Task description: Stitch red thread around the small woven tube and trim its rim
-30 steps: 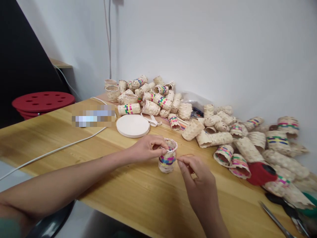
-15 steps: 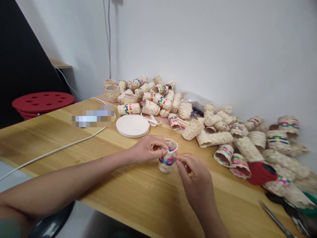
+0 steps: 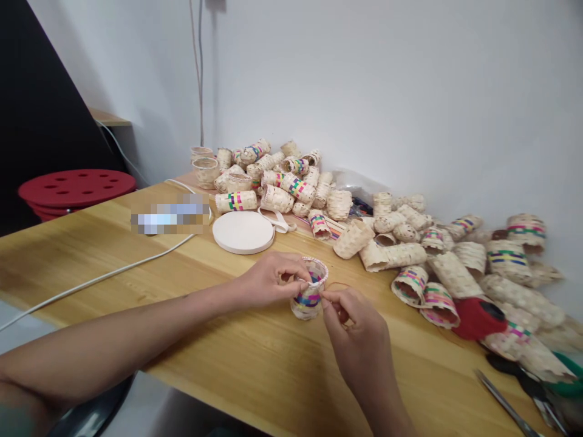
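Observation:
A small woven basket (image 3: 306, 306) with a pink, purple and blue band stands upright on the wooden table (image 3: 218, 358). Red-and-white wrapping runs round its rim. My left hand (image 3: 277, 279) pinches that rim on the left, fingertips reaching inside the opening. Close to the basket's right side, my right hand (image 3: 357, 321) has thumb and forefinger pressed together. A thin reddish thread (image 3: 339, 284) shows just behind those fingers, but what lies between the fingertips is too small to make out.
Many woven tubes (image 3: 392, 256) lie heaped along the wall. A round white disc (image 3: 243, 232) rests left of the basket, near a white cable (image 3: 136, 264). At right are a red spool (image 3: 478, 318), tweezers-like metal tool (image 3: 505, 400) and green-handled scissors (image 3: 562, 370). A red stool (image 3: 77, 185) stands left.
Both hands keep nearly the same places at the basket. My right fingertips have shifted slightly left and down, and the whole view has moved a little.

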Available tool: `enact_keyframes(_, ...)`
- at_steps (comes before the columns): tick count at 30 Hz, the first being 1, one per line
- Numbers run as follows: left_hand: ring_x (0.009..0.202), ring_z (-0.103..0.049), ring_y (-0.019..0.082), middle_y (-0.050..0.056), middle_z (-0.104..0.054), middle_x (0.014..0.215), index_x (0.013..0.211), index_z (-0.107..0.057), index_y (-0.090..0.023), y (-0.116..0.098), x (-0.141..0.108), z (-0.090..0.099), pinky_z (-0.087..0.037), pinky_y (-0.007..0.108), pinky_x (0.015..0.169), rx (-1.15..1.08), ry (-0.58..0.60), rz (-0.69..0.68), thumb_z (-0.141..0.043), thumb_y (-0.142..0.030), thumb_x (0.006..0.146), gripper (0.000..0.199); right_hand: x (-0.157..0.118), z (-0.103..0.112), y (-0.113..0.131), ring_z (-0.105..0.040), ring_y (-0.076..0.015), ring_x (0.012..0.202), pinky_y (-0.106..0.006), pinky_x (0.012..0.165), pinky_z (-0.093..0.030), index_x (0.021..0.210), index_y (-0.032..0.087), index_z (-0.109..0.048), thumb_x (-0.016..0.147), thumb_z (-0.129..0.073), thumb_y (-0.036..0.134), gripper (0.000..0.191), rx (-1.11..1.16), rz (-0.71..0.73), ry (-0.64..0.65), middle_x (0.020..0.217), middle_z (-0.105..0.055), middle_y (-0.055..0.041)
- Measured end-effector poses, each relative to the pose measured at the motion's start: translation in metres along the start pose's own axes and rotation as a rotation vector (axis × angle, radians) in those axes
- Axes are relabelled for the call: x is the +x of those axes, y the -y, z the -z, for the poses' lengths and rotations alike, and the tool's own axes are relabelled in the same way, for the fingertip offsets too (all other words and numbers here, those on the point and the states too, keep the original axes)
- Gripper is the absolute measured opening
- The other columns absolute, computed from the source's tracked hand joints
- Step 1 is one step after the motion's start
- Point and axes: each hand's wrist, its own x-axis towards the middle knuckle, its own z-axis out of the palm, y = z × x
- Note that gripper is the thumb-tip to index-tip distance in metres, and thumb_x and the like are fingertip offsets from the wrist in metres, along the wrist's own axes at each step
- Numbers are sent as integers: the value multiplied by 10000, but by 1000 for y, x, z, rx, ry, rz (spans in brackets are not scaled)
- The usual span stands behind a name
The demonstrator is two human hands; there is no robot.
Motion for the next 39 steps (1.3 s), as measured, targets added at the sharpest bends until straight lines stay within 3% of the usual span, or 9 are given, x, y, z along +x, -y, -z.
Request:
enact_keyframes(8,743,-591,145,85,-663,793,818,-658,-128,-8,-5,-11,-462,250,701,251,-74,-245,-517,-158,874,154,-11,-3,-1,-536,-138,612,-237,566,-415,812,201,-644,884,-486,285,193,126,-124,-3,715,-588,-10)
enact_keyframes(16,738,-582,142,82,-659,797,821,-652,-126,-10,-10,-21,-461,243,674,321,-113,-269,-513,-121,863,145,-12,-13,-12,-525,-150,595,-244,556,-418,832,185,-670,864,-536,407,261,336,-304,59,670,-601,-10)
enact_keyframes(20,756,-588,147,88,-660,828,864,-640,-132,-7,-13,-22,-464,246,679,358,-116,-276,-509,-138,871,131,-13,-16,-14,-499,-143,575,-238,535,-408,820,179,-679,829,-575,433,275,481,-393,10,647,-583,-3)
enact_keyframes(27,722,-537,134,63,-631,835,893,-639,-153,-5,-16,-22,-406,229,627,509,-93,-346,-505,-116,867,141,-17,-19,-16,-578,-172,698,-261,625,-468,861,195,-667,852,-561,411,241,547,-361,38,778,-644,-28)
enact_keyframes(32,734,-537,130,63,-630,848,952,-639,-147,-4,-16,-22,-409,220,639,473,-134,-351,-524,-99,860,155,-21,-22,-18,-596,-190,820,-272,681,-474,948,202,-667,867,-554,398,241,529,-332,22,910,-658,-54)
enact_keyframes(39,769,-567,140,78,-643,855,981,-650,-133,-2,-13,-22,-441,231,681,400,-133,-290,-526,-111,872,167,-23,-23,-20,-573,-160,731,-250,647,-462,1002,212,-669,877,-546,389,249,503,-316,32,867,-634,-38)
